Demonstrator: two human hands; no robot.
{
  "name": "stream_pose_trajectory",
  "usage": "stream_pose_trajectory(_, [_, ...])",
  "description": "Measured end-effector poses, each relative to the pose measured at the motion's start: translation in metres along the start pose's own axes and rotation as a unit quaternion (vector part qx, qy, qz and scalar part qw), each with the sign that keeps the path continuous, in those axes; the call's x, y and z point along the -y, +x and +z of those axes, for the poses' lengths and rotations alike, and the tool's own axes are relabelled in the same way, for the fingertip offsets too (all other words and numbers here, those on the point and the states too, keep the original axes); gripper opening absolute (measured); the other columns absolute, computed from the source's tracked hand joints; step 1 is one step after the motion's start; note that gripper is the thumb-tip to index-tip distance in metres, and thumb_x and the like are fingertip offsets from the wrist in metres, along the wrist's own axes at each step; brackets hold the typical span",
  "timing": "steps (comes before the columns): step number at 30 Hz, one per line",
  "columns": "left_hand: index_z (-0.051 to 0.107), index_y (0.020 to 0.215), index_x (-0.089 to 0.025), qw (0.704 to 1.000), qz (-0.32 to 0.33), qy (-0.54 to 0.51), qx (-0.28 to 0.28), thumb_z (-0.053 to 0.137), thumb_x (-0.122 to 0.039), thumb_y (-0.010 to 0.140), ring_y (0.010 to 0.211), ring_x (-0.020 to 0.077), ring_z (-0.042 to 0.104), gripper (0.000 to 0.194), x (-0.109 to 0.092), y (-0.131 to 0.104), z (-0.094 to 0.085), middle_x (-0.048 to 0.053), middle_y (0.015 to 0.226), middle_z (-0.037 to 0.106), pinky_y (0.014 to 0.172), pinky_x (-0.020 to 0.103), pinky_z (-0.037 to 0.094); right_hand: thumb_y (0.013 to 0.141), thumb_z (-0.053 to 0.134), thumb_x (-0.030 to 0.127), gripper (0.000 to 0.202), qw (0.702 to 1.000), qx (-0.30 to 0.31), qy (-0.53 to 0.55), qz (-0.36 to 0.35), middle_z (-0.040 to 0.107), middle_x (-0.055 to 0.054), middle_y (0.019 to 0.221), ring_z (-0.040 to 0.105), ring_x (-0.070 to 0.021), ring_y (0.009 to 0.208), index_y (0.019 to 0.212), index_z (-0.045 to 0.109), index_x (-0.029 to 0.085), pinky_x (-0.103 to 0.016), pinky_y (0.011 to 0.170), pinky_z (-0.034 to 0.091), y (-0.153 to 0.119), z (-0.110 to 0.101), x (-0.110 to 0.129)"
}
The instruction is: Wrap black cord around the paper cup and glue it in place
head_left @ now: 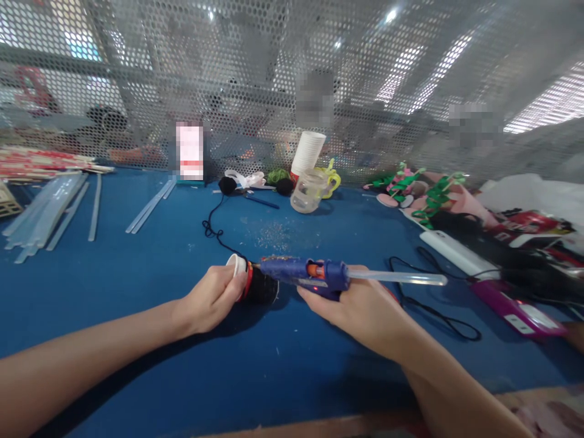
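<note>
The paper cup [249, 281], half wrapped in black yarn, lies on its side just left of the glue gun [310, 275] – left hand [210, 299] pinching its rim, right hand [360, 307] closed on the gun, nozzle touching the cup. Gluing seems in hand; pressing yarn down likely follows. One gun, one held cup – behind the gun, one cup stack [308, 152].

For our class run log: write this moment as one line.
left hand: holds yarn-wrapped cup | right hand: holds glue gun, nozzle at cup | surface: blue table
</note>
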State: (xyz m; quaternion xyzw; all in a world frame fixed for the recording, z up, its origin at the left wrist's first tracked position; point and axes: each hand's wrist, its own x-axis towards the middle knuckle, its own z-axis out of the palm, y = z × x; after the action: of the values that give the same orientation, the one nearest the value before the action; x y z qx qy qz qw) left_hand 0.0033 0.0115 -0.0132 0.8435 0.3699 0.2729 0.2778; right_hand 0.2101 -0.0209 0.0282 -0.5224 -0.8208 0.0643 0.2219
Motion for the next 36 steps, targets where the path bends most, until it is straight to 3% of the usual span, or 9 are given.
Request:
stream_pose_trajectory(11, [0.031,0.053,-0.017,1.0,-0.01,-0.014,0.003,0.02,-0.023,0.084,0.048,0.008,0.03,0.033,0.0,-0.001,0.0,-0.003,0.052,0.034,0.048,0.022,0.027,0.071,0.048,0.023,0.017,0.999,0.005,0.033,0.012,0.052,0.002,0.051,0.047,-0.0112,0.046,0.054,0.047,0.019,-0.024,0.047,0.036,-0.003,-0.001,0.002])
stream_pose_trajectory(18, [0.031,0.05,-0.017,0.99,-0.111,-0.083,-0.018,0.023,-0.031,0.083,0.046,0.0073,0.027,0.037,-0.003,0.004,0.0,-0.005,0.048,0.031,0.045,0.021,0.025,0.07,0.052,0.023,0.008,0.995,0.008,0.094,0.041,0.057,0.002,0.059,0.052,-0.0125,0.053,0.063,0.05,0.021,-0.024,0.053,0.041,-0.013,0.004,0.005])
stream_pose_trajectory(24, [0.031,0.049,-0.016,0.975,-0.179,-0.128,-0.02,0.024,-0.036,0.081,0.046,0.0073,0.026,0.038,-0.002,0.007,0.001,-0.005,0.047,0.029,0.044,0.021,0.023,0.068,0.05,0.015,0.01,0.998,-0.02,0.065,-0.008,0.056,0.001,0.057,0.052,-0.0117,0.053,0.06,0.05,0.019,-0.023,0.053,0.039,-0.012,0.004,0.012])
stream_pose_trajectory(29, [0.034,0.052,-0.016,0.971,-0.183,-0.151,-0.019,0.023,-0.036,0.081,0.048,0.0078,0.027,0.037,-0.002,0.008,0.001,-0.004,0.05,0.031,0.045,0.022,0.024,0.067,0.049,0.011,0.014,0.997,-0.019,0.062,-0.03,0.054,0.002,0.053,0.049,-0.0102,0.048,0.056,0.046,0.019,-0.021,0.048,0.037,-0.013,0.005,0.015])
stream_pose_trajectory(36, [0.035,0.052,-0.016,0.969,-0.181,-0.167,-0.022,0.024,-0.034,0.081,0.049,0.0081,0.027,0.035,-0.003,0.009,0.0,-0.004,0.05,0.031,0.046,0.022,0.024,0.063,0.051,0.009,0.01,0.996,0.007,0.083,0.011,0.057,0.003,0.057,0.051,-0.0104,0.049,0.063,0.053,0.02,-0.021,0.049,0.04,-0.015,0.003,0.02])
